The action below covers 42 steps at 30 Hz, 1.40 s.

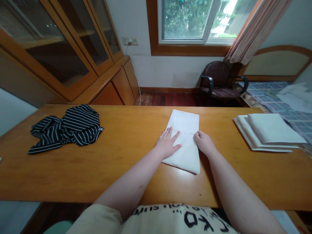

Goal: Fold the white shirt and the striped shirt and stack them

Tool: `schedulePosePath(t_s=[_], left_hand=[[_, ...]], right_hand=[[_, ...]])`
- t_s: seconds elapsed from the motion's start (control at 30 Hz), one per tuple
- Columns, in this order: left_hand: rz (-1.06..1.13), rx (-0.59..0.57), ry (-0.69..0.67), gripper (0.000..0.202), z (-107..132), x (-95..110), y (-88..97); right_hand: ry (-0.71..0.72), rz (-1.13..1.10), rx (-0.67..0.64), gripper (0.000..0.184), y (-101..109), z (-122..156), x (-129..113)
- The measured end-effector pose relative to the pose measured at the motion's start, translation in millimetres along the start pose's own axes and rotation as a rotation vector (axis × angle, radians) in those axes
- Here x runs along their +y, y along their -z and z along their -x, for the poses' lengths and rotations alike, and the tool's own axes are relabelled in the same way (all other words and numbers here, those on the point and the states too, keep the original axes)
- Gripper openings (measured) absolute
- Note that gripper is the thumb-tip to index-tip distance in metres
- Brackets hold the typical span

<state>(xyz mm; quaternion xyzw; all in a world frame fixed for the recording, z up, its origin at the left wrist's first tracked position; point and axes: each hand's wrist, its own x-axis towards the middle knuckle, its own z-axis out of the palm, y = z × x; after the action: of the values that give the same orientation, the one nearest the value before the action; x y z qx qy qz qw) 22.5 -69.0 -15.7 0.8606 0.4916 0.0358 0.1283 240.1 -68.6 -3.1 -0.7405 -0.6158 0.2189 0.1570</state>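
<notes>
In front of me a white folded cloth (186, 122) lies lengthwise on the wooden table (126, 162), with a fold edge running across its middle. My left hand (167, 143) rests flat on the cloth's left side, fingers spread. At the right edge of the cloth, my right hand (204, 141) is closed, its thumb and fingers pinching the fabric near the crosswise fold. The fingertips beneath are hidden.
On the table's right end sits a stack of several folded white cloths (265, 130). A crumpled black-and-white striped cloth (78, 125) lies at the left. Beyond the table are a glass-doored cabinet (102, 73), an armchair (216, 78) and a bed (265, 91).
</notes>
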Motion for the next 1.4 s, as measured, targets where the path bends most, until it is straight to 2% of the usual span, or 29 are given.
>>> schedulePosePath(t_s=[0.1,0.17,0.23,0.3,0.37,0.43,0.5,0.67,0.77,0.83,0.87,0.93,1.0,1.07,1.13,1.23,1.4], left_hand=[[0.023,0.013,0.038,0.069,1.3,2.8,-1.4],[0.031,0.029,0.076,0.07,2.5,5.7,-4.0],[0.033,0.052,0.108,0.07,4.1,9.2,-6.7],[0.031,0.075,0.133,0.07,6.0,12.8,-8.8],[0.027,0.098,0.158,0.07,8.2,16.4,-10.2],[0.022,0.114,0.179,0.07,10.8,19.3,-11.4],[0.02,0.117,0.188,0.071,13.2,20.4,-12.5],[0.023,0.1,0.208,0.069,16.0,6.7,-7.4],[-0.005,0.084,0.342,0.063,16.1,-5.1,6.4],[-0.052,0.128,0.404,0.061,18.0,-4.0,15.4],[-0.072,0.159,0.378,0.062,20.2,0.5,17.8],[-0.081,0.17,0.184,0.063,27.8,15.4,16.2],[-0.052,0.092,-0.07,0.063,38.8,31.8,6.7],[-0.037,0.037,-0.172,0.062,50.9,41.7,-5.4],[-0.038,0.026,-0.171,0.061,61.8,41.7,-14.0],[-0.045,0.025,-0.138,0.063,74.7,29.3,-16.2],[-0.046,0.035,0.071,0.081,87.9,12.8,-13.4]], right_hand=[[-0.086,-0.084,0.048,0.039,6.3,0.3,1.8],[-0.117,-0.13,0.153,0.043,11.1,5.3,-1.1],[-0.002,-0.14,0.226,0.045,11.5,14.7,-9.3],[0.208,-0.086,0.168,0.047,4.4,25.8,-20.6],[0.337,0.043,0.026,0.05,-8.6,35.2,-30.0],[0.334,0.184,-0.051,0.053,-21.8,40.2,-33.4],[0.281,0.266,-0.063,0.055,-29.9,40.9,-30.6],[0.231,0.27,-0.066,0.056,-30.5,37.0,-19.9],[0.224,0.257,-0.055,0.056,-30.4,36.9,-19.9],[0.222,0.249,-0.046,0.055,-31.6,37.2,-20.4],[0.223,0.242,-0.042,0.055,-32.2,37.2,-20.4],[0.226,0.224,-0.033,0.054,-32.9,36.8,-19.5],[0.23,0.202,-0.031,0.053,-32.9,36.0,-18.1],[0.234,0.185,-0.036,0.052,-32.4,35.4,-17.0],[0.241,0.175,-0.042,0.052,-32.0,35.3,-16.4],[0.241,0.16,-0.04,0.052,-31.6,35.2,-15.2],[0.238,0.135,-0.014,0.051,-29.5,36.9,-14.4]])
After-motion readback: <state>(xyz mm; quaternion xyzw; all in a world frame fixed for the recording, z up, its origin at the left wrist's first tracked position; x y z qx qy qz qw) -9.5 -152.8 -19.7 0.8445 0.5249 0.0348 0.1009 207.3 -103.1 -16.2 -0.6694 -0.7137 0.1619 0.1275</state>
